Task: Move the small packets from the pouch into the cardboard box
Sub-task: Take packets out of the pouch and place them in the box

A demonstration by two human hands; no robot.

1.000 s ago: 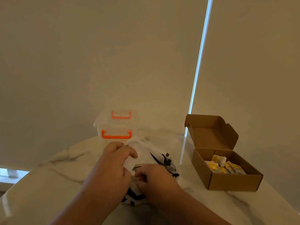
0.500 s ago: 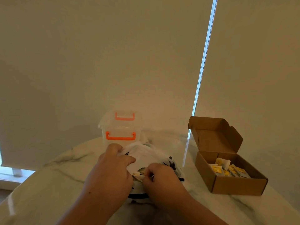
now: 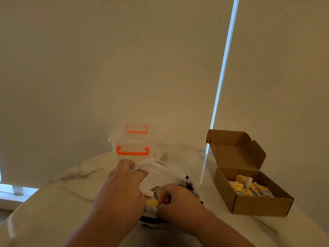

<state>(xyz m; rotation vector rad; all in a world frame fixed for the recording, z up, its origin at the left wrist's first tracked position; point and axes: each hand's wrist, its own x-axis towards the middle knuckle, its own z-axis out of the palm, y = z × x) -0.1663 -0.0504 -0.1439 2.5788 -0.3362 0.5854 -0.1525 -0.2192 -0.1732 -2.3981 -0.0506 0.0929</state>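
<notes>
Partway through. Several packets (image 3: 249,188) lie in cardboard box (image 3: 258,205), well right of pouch (image 3: 160,173). More show in pouch mouth. Left hand (image 3: 124,189) grips pouch rim; right hand (image 3: 175,202) pinches yellow-marked packet (image 3: 152,202), not yet lifted clear.

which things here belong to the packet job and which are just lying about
In the job:
left hand gripping the white pouch
right hand pinching a yellow packet at its mouth
open cardboard box, with packets already inside

Lying about:
clear plastic container with orange handles, behind the pouch
bead chain hanging by the blind
</notes>
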